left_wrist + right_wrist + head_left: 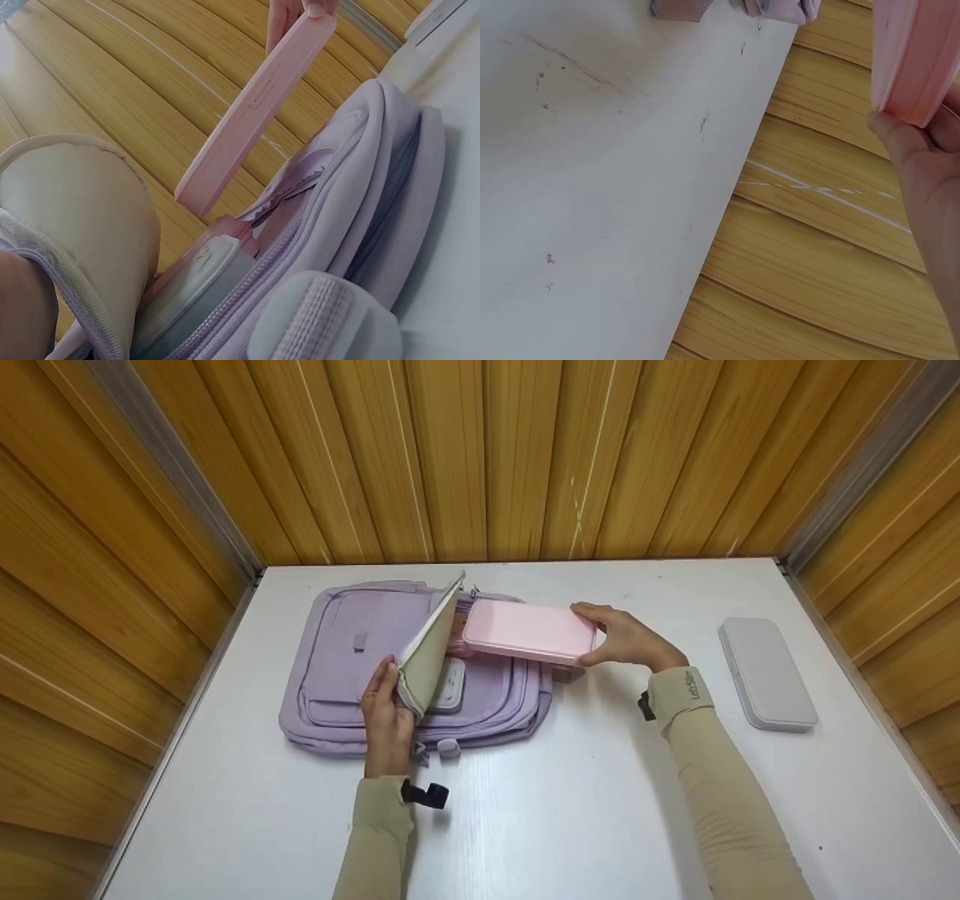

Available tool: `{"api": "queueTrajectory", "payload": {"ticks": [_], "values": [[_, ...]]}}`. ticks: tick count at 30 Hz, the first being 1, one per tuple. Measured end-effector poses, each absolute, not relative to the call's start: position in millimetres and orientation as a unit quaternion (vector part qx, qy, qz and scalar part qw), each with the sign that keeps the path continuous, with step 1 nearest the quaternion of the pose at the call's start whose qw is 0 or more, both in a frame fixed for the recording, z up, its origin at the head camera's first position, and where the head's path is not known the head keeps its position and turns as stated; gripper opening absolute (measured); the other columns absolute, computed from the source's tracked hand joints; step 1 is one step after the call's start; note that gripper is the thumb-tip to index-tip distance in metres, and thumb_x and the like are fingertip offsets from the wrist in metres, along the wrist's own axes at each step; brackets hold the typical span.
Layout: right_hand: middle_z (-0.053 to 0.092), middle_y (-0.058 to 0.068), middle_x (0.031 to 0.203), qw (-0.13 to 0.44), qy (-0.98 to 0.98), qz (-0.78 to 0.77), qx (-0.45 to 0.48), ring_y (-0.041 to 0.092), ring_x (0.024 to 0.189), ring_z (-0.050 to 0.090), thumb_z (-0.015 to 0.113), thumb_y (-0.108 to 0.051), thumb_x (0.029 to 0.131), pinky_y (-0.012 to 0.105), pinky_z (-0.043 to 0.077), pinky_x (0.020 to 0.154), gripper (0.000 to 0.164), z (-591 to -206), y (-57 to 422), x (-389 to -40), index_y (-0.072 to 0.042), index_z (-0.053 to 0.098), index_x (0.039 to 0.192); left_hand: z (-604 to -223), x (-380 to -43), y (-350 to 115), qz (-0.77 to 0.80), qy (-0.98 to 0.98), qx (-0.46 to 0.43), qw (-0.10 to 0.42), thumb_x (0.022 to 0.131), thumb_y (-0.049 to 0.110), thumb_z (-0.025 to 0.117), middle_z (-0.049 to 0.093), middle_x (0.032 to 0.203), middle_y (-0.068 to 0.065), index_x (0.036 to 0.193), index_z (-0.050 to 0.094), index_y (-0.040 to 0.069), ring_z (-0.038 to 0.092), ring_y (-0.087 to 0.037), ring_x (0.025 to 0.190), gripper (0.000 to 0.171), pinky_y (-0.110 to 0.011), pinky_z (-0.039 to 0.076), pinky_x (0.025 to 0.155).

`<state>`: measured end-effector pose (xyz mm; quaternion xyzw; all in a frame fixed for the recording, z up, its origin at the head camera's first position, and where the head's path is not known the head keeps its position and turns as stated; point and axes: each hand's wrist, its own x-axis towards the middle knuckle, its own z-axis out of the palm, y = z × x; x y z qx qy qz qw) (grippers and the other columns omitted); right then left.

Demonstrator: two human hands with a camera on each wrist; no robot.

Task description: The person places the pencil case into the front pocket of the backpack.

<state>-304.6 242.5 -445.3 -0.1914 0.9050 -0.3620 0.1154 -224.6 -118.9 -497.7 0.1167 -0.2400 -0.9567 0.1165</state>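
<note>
A lilac backpack (pixel 337 645) lies flat on the white table with its front pocket unzipped. My left hand (pixel 388 716) pinches the edge of the pocket's flap (pixel 431 656) and holds it raised, its cream lining showing. By its end, my right hand (pixel 626 639) grips a flat pink case (pixel 529 630) over the right side of the backpack. In the left wrist view the pink case (pixel 255 112) hangs tilted above the pocket opening. Inside the pocket sit a whitish case (pixel 199 289) and a pink item (pixel 225 229), both partly hidden by the flap.
A light grey case (pixel 769 673) lies on the right side of the white table (pixel 585 810). Wood-patterned panels (pixel 517 457) stand behind the table and at both sides. A light-coloured buckle (pixel 448 748) sticks out from the backpack's near edge.
</note>
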Motion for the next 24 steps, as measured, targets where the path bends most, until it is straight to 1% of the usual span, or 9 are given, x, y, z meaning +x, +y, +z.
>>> {"api": "queueTrajectory", "payload": {"ticks": [6, 11, 14, 19, 24], "values": [[0.028, 0.015, 0.156, 0.124, 0.904, -0.352, -0.208, 0.033, 0.145, 0.022, 0.084, -0.019, 0.069, 0.050, 0.019, 0.119, 0.094, -443.1, 228.8, -308.3, -0.008, 0.034, 0.148, -496.4, -223.4, -118.5, -0.952, -0.255, 0.121, 0.116, 0.093, 0.001, 0.058, 0.066, 0.101, -0.003, 0.090, 0.073, 0.009, 0.063, -0.010, 0.092, 0.018, -0.020, 0.053, 0.082], [0.026, 0.011, 0.158, 0.137, 0.906, -0.341, -0.209, 0.032, 0.147, 0.020, 0.084, -0.022, 0.070, 0.050, 0.016, 0.120, 0.096, -441.4, 218.4, -311.8, -0.010, 0.032, 0.149, -493.9, -223.7, -118.2, -0.952, -0.255, 0.131, 0.111, 0.096, 0.000, 0.054, 0.067, 0.100, -0.002, 0.089, 0.073, 0.009, 0.063, -0.009, 0.091, 0.022, -0.019, 0.053, 0.081], [0.024, 0.009, 0.159, 0.151, 0.908, -0.335, -0.202, 0.030, 0.148, 0.018, 0.083, -0.021, 0.071, 0.049, 0.015, 0.120, 0.096, -442.0, 214.5, -314.2, -0.012, 0.030, 0.150, -493.0, -224.5, -117.9, -0.952, -0.254, 0.129, 0.108, 0.095, 0.000, 0.054, 0.067, 0.100, -0.003, 0.089, 0.073, 0.008, 0.064, -0.010, 0.091, 0.021, -0.020, 0.053, 0.081], [0.022, 0.012, 0.159, 0.163, 0.906, -0.332, -0.206, 0.031, 0.148, 0.016, 0.081, -0.015, 0.073, 0.048, 0.013, 0.120, 0.094, -444.0, 211.9, -317.4, -0.009, 0.028, 0.151, -491.4, -226.0, -117.4, -0.949, -0.266, 0.126, 0.110, 0.095, -0.002, 0.054, 0.067, 0.096, -0.003, 0.088, 0.072, 0.008, 0.063, -0.010, 0.087, 0.022, -0.019, 0.053, 0.079], [0.023, 0.013, 0.158, 0.164, 0.908, -0.318, -0.217, 0.032, 0.147, 0.017, 0.080, -0.015, 0.073, 0.047, 0.014, 0.120, 0.094, -444.3, 207.8, -320.0, -0.006, 0.028, 0.150, -490.9, -229.0, -116.9, -0.940, -0.293, 0.128, 0.116, 0.094, -0.003, 0.055, 0.067, 0.093, -0.002, 0.086, 0.073, 0.009, 0.062, -0.009, 0.084, 0.023, -0.018, 0.053, 0.076]]}}
